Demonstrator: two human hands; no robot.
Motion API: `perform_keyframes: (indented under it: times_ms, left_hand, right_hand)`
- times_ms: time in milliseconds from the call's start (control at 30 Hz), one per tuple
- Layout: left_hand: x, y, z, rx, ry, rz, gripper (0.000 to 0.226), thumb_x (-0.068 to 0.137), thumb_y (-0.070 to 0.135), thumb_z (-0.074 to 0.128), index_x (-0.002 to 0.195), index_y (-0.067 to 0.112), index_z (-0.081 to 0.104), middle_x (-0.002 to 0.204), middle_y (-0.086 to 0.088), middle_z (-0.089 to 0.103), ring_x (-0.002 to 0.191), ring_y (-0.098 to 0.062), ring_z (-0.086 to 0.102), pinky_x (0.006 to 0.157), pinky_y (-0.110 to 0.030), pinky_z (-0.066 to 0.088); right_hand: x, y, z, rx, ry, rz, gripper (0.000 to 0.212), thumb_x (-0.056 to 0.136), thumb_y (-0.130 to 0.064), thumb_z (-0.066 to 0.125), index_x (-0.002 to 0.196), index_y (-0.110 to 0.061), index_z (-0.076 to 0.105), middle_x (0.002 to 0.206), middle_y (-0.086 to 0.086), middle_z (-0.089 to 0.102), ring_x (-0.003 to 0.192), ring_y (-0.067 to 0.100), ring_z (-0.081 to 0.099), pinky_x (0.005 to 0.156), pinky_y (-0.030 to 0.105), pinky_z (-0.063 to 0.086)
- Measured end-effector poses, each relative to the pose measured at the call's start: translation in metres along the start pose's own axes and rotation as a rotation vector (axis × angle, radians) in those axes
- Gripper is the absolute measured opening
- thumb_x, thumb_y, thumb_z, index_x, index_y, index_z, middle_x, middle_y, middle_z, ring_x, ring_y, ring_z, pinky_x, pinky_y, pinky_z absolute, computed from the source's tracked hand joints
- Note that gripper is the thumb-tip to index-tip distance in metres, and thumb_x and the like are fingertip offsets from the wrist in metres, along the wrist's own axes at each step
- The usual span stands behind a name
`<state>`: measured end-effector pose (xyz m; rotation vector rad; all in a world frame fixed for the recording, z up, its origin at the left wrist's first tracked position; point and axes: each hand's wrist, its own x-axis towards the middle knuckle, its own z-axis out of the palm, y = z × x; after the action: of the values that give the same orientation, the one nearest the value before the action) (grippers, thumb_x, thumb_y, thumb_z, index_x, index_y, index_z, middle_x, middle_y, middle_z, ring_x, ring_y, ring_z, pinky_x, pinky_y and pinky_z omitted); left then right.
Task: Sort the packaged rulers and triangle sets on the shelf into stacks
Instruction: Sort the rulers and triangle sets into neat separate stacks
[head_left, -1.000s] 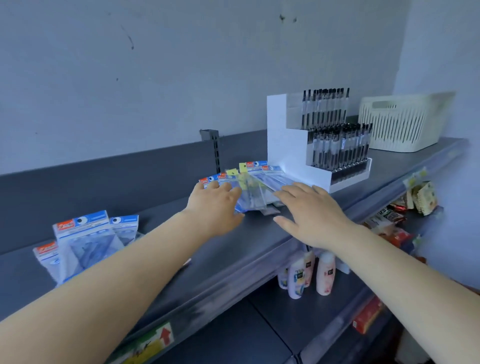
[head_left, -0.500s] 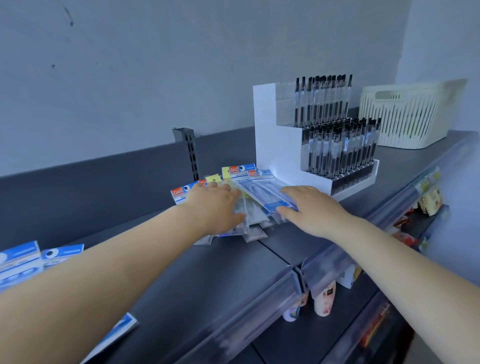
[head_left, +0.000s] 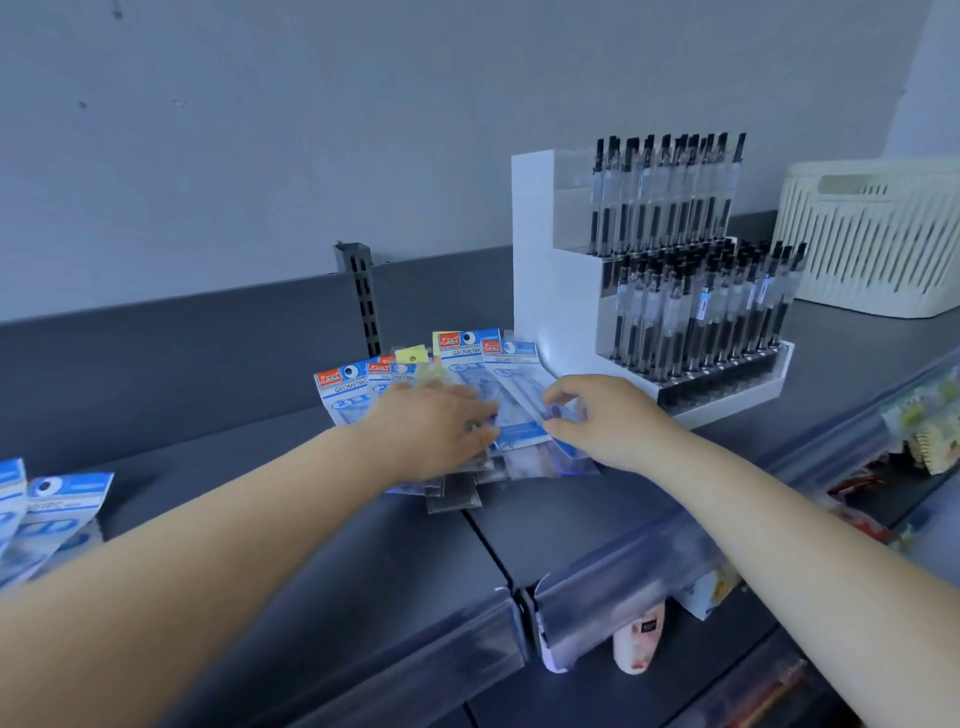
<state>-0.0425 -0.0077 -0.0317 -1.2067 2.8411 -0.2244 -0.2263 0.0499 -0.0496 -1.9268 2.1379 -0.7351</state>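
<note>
A fanned heap of clear packets with blue and red headers marked GEOMETRIC (head_left: 465, 353) lies on the grey shelf (head_left: 363, 545), just left of the pen display. My left hand (head_left: 434, 428) lies flat on the left part of the heap, fingers straight. My right hand (head_left: 605, 418) is on the right side, thumb and curled fingers pinching the rightmost blue packet (head_left: 524, 405). A second group of the same packets (head_left: 47, 512) sits at the far left edge of the shelf, partly cut off by the frame.
A white tiered display full of black pens (head_left: 670, 280) stands right behind the heap. A cream slatted basket (head_left: 872, 239) is at the back right. A slotted upright (head_left: 363, 296) rises from the back panel. Lower shelves hold small bottles (head_left: 636, 644) and snack packs (head_left: 930, 431).
The view has shifted right and closer to the heap. My right hand went from lying flat on the packets to curling its fingers around the rightmost one. My left hand stays pressed on the heap.
</note>
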Motion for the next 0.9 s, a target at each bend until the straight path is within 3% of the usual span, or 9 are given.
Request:
perform_keyframes:
  times_ms: [67,200,333,467,567,633,733,833,900]
  left_hand:
    - [-0.002,-0.004,-0.001,0.012,-0.016,-0.021,0.063,0.088,0.062,0.014,0.138,0.035,0.043,0.144,0.012,0.042,0.134,-0.015,0.036,0.108,-0.04,0.031]
    - [-0.009,-0.009,-0.003,-0.033,0.047,-0.156,0.037,0.097,0.048,0.035,0.128,0.039,0.052,0.13,0.015,0.053,0.121,-0.011,0.048,0.098,-0.03,0.036]
    - [-0.016,-0.008,-0.004,-0.07,0.06,-0.234,0.037,0.097,0.048,0.036,0.118,0.03,0.062,0.123,0.011,0.059,0.113,-0.015,0.053,0.096,-0.031,0.04]
    - [-0.008,-0.002,-0.001,-0.165,0.101,-0.258,0.039,0.095,0.049,0.039,0.11,0.023,0.063,0.118,0.005,0.058,0.109,-0.019,0.052,0.096,-0.035,0.04]
    - [0.008,0.006,0.004,-0.203,0.1,-0.29,0.041,0.093,0.05,0.041,0.083,0.015,0.06,0.096,0.0,0.056,0.098,-0.022,0.049,0.081,-0.032,0.038]
    - [0.018,0.012,0.007,-0.271,0.123,-0.336,0.046,0.092,0.05,0.043,0.064,0.014,0.047,0.078,0.0,0.048,0.086,-0.022,0.045,0.069,-0.03,0.034]
    - [0.027,0.016,0.011,-0.325,0.158,-0.389,0.047,0.088,0.053,0.049,0.062,0.015,0.041,0.087,-0.001,0.044,0.089,-0.02,0.04,0.071,-0.031,0.036]
    - [0.031,0.015,0.017,-0.306,0.199,-0.414,0.048,0.081,0.062,0.054,0.072,0.016,0.041,0.104,-0.004,0.046,0.103,-0.024,0.042,0.085,-0.036,0.039]
    - [0.033,0.013,0.019,-0.316,0.21,-0.443,0.05,0.078,0.064,0.057,0.079,0.016,0.041,0.108,-0.005,0.05,0.107,-0.026,0.044,0.086,-0.037,0.04]
  right_hand:
    - [0.003,0.002,0.001,0.025,-0.006,-0.042,0.028,0.087,-0.031,0.061,0.115,-0.026,0.06,0.102,-0.013,0.052,0.108,0.012,0.053,0.081,0.023,0.038]
    - [0.007,0.001,0.004,0.171,-0.029,-0.121,0.035,0.084,-0.03,0.067,0.117,-0.024,0.059,0.123,-0.011,0.058,0.117,0.008,0.052,0.088,0.02,0.037]
    - [0.011,-0.001,0.005,0.183,-0.077,-0.117,0.043,0.082,-0.031,0.069,0.122,-0.024,0.055,0.129,-0.012,0.053,0.117,0.008,0.048,0.083,0.018,0.031]
    - [0.014,0.0,0.008,0.289,-0.052,-0.104,0.057,0.076,-0.027,0.076,0.127,-0.022,0.051,0.13,-0.005,0.052,0.117,0.012,0.05,0.089,0.02,0.035]
    - [0.016,0.002,0.012,0.367,-0.01,-0.073,0.057,0.07,-0.025,0.082,0.119,-0.023,0.054,0.123,-0.005,0.054,0.117,0.014,0.052,0.096,0.028,0.041]
    - [0.018,0.004,0.014,0.412,0.028,-0.044,0.052,0.067,-0.024,0.084,0.11,-0.027,0.056,0.114,-0.008,0.054,0.111,0.013,0.056,0.097,0.033,0.044]
    - [0.022,0.009,0.015,0.522,0.071,0.006,0.05,0.065,-0.017,0.085,0.105,-0.025,0.056,0.113,-0.004,0.058,0.1,0.012,0.059,0.091,0.032,0.049]
    - [0.023,0.012,0.015,0.611,0.07,0.051,0.052,0.065,-0.011,0.084,0.109,-0.016,0.059,0.11,-0.001,0.058,0.094,0.012,0.056,0.086,0.03,0.05]
    - [0.023,0.014,0.016,0.608,0.069,0.06,0.052,0.064,-0.01,0.084,0.11,-0.015,0.06,0.108,-0.002,0.058,0.095,0.012,0.056,0.087,0.029,0.048]
